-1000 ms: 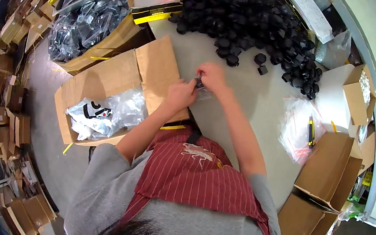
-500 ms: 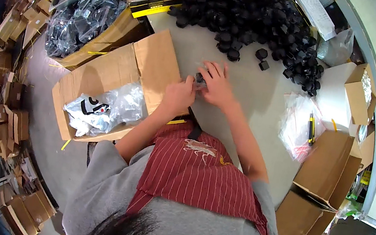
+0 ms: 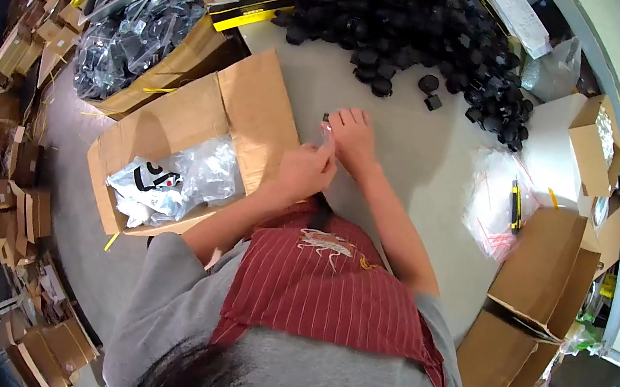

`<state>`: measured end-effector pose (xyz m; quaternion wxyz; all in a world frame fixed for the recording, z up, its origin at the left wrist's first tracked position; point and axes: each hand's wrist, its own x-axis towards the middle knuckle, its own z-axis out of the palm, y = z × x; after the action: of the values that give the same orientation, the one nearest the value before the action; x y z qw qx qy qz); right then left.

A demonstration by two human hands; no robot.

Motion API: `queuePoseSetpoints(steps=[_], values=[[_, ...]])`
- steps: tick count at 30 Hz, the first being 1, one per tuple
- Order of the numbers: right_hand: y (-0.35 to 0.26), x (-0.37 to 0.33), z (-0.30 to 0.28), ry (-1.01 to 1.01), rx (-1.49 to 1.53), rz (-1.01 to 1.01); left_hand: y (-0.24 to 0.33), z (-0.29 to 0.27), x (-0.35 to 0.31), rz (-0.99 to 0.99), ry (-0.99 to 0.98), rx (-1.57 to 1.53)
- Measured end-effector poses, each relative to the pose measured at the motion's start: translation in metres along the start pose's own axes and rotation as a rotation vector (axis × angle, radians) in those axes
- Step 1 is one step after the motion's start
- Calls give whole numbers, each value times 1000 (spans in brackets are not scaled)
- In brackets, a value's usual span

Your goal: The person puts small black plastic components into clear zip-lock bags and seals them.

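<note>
The right hand [image 3: 353, 137] has its fingers together and bent over a small clear plastic bag [image 3: 327, 133], apparently gripping it, with a small black piece [image 3: 327, 118] showing at the far end, just beyond the fingers. The left hand [image 3: 307, 169] is nearer the body, one finger reaching up to the bag; whether it pinches the film or only presses on it, I cannot tell.

Half a second ago the right fingers were raised and spread around the piece, with the left hand level beside them. Now the right fingers have drawn together and the left hand has dropped toward the body, so the handling seems to have shifted from the piece to the near part of the bag.

Beneath them is the pale grey counter [image 3: 425, 183]. To the left stands an open brown cardboard box [image 3: 105, 197] with crumpled clear and white plastic wrapping [image 3: 177, 187]. Beyond the hands spreads a large heap of black faceted pieces [image 3: 400, 34]; to the right lie flat clear bags with pinkish-red strips [image 3: 487, 201] and a yellow-and-black cutter [image 3: 517, 204].

The right fingers hide most of the bag, and its mouth cannot be made out. The heap's far edge is cut off at the top.
</note>
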<state>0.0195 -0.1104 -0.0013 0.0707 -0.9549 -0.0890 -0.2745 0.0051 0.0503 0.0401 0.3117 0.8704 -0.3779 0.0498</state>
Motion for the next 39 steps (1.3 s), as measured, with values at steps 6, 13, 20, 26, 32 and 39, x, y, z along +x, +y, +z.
queuePoseSetpoints(steps=[6,13,20,26,32,39], values=[[20,14,-25,-254,236,-48,-17,13,-4,-51,-21,73],[130,4,-10,62,-25,521,-13,16,-5,-147,-46,131],[138,-54,-14,-74,-208,372,-13,14,-19,-132,-116,149],[102,-85,-61,-81,-71,183,-15,17,-20,-100,-194,107],[83,-81,-88,-29,155,702,-18,25,-20,-111,-132,109],[53,-82,-69,-162,55,590,-9,13,-17,-106,-109,92]])
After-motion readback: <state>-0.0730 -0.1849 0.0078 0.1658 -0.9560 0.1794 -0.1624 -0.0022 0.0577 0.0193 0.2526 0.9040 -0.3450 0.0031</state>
